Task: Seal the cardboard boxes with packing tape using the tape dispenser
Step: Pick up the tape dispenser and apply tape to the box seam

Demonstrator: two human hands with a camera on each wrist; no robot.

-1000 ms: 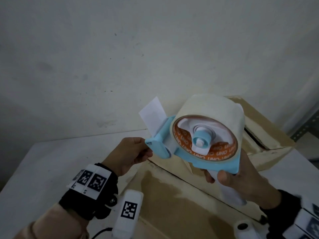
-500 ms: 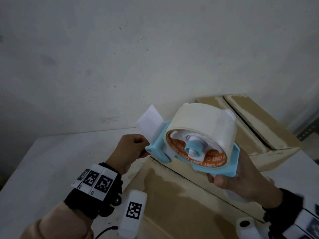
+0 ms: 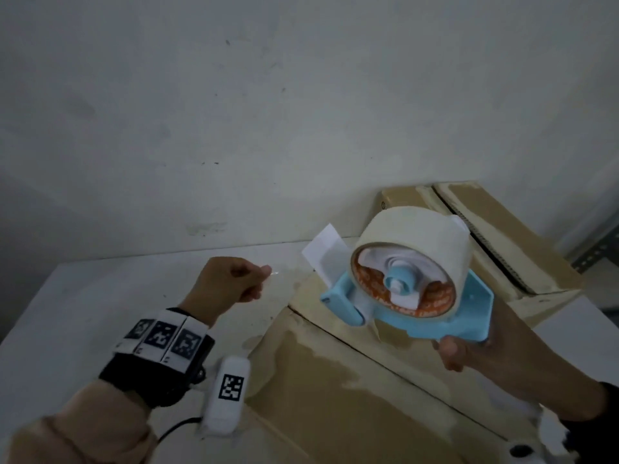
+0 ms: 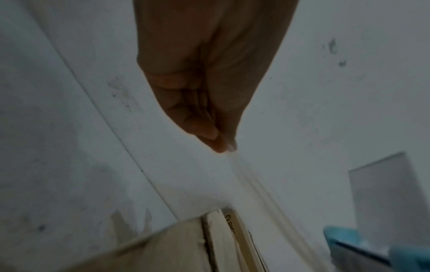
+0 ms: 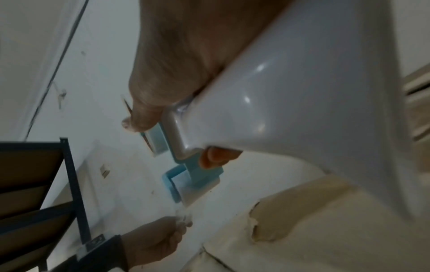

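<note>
Fingers, left: the left hand (image 3: 231,284) has its fingers (image 4: 210,135) curled, and thumb and forefinger pinch the free end of the clear tape strip (image 3: 284,274), held above the worktop (image 3: 67,313).
Fingers, right: the right hand (image 3: 475,353) is wrapped around the white handle (image 5: 302,92) of the tape dispenser (image 3: 418,306); the fingers are closed tight on it.
Dispenser direction: its blue front end points left, toward the left hand, and the handle goes down to the right; the long axis runs left to right, a little tilted.
Tape roll: the tape roll (image 3: 412,249) sits on the hub with its open side turned to the head camera.
Position: the dispenser is held in the air over the near cardboard box (image 3: 351,380); a second cardboard box (image 3: 502,236) stands behind it.
Relation to fingers: the strip stretches between the left hand and the dispenser mouth; the two hands are apart.
Hard to see: the strip is transparent and almost invisible; the handle is mostly hidden by the right hand in the head view; the wrist views are blurred.
Other: a white flap (image 3: 323,252) stands up at the dispenser front.
</note>
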